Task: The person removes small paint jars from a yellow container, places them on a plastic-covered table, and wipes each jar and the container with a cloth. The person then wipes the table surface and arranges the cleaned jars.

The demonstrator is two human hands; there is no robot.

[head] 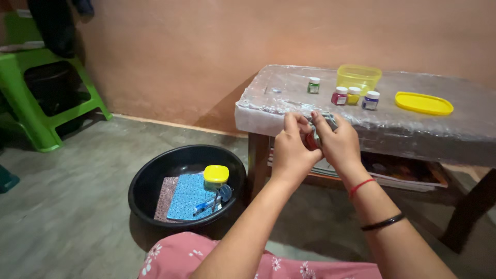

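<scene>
1. The left hand (291, 150) and right hand (337, 142) are meeting in front of the bench (444, 132), fingers curled closed around a small jar (311, 140) between them.
2. The jar is showing only as a sliver of red and grey between the palms; which hand is gripping which part is hidden.
3. Just beyond the hands, on the plastic-wrapped bench, four paint pots are standing: a green pot (313, 85) alone, then a pink pot (339, 95), a yellow pot (354, 95) and a blue pot (370, 100) close together.
4. Behind those pots a yellow tub (358, 77) is sitting open, with its lid (423, 103) lying well to the right of the hands.
5. Below and left of the left hand, a black basin (155, 178) is resting on the floor, holding patterned cloths (186, 199), a yellow-capped jar (216, 176) and a brush (206, 206).
6. A red thread (360, 186) and a black bangle (383, 222) are circling the right wrist.
</scene>
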